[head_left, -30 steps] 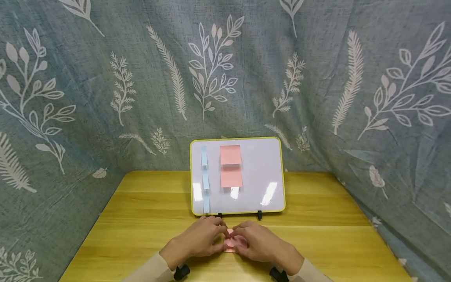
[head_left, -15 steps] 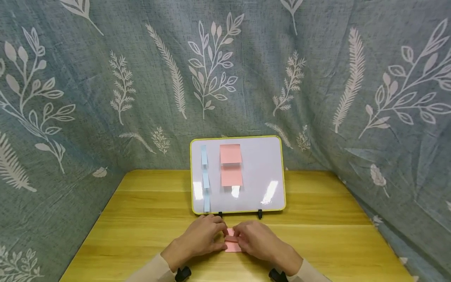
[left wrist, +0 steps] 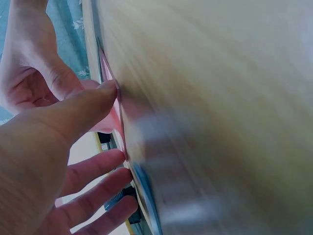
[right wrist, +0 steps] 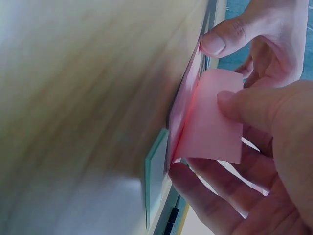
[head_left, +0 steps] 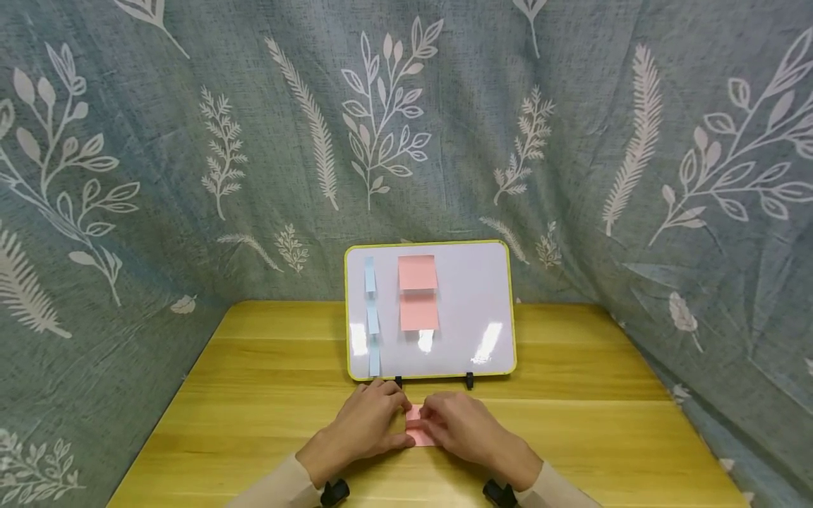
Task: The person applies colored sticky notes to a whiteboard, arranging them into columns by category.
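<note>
A pink sticky-note pad (head_left: 420,438) lies on the table between both hands. Its top note (right wrist: 208,127) is bent up from the pad and stands curved in the right wrist view. The right hand (head_left: 466,425) pinches this raised note, with the thumb on one face and fingers behind it. The left hand (head_left: 376,420) presses on the pad's left side. Its thumb (left wrist: 100,100) rests on the near corner, while its index fingertip is at the far edge. The other left fingers (left wrist: 100,169) reach out loosely, close to the tabletop.
A whiteboard (head_left: 473,303) with a yellow rim stands behind the hands on black feet (head_left: 469,381). It bears two pink notes (head_left: 417,272) and several narrow blue notes (head_left: 370,275). A flat greenish piece (right wrist: 155,178) lies beside the pad. Patterned cloth (head_left: 444,127) surrounds the wooden table.
Earlier the fingertips of both hands met over the pad. The right hand has since drawn slightly away with the top note's edge, which now stands up. The head view has tilted slightly down.
</note>
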Demonstrator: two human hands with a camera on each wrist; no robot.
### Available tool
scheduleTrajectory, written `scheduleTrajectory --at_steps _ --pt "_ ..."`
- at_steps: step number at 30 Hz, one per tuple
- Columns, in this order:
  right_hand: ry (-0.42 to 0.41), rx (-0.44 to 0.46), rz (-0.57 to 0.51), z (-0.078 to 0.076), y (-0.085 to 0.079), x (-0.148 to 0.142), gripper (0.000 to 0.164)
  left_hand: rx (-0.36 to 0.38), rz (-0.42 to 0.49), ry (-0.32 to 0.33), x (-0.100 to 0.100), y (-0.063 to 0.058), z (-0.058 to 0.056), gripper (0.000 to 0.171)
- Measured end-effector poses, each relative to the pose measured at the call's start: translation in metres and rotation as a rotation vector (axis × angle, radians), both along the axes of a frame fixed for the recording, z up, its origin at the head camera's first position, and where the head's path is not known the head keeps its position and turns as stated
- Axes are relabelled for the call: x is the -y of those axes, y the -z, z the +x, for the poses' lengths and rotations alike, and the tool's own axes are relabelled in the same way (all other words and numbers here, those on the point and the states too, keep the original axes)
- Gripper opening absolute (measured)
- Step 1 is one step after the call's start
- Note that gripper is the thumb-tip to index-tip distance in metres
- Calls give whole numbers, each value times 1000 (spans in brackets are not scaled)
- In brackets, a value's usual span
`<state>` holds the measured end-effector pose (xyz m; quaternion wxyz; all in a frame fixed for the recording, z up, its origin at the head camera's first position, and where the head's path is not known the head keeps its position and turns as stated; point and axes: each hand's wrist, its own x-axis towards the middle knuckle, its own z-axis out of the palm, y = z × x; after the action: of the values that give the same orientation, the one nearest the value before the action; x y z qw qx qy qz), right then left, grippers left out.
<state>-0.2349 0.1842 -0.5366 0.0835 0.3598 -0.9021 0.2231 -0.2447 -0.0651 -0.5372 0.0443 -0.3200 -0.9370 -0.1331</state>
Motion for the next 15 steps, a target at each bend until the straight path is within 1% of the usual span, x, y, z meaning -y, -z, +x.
scheduleTrajectory --at_steps 5,9,13,15 --pt "21 56 -28 -4 -2 0 5 17 31 -20 1 2 -1 54" --pt "43 55 -57 -8 -3 -1 8 20 34 -31 1 2 -1 54" --pt "72 39 -92 -11 -3 -3 14 28 24 -41 1 0 1 55" --pt "93 19 -101 -12 -2 -3 14 33 19 -45 0 1 1 56"
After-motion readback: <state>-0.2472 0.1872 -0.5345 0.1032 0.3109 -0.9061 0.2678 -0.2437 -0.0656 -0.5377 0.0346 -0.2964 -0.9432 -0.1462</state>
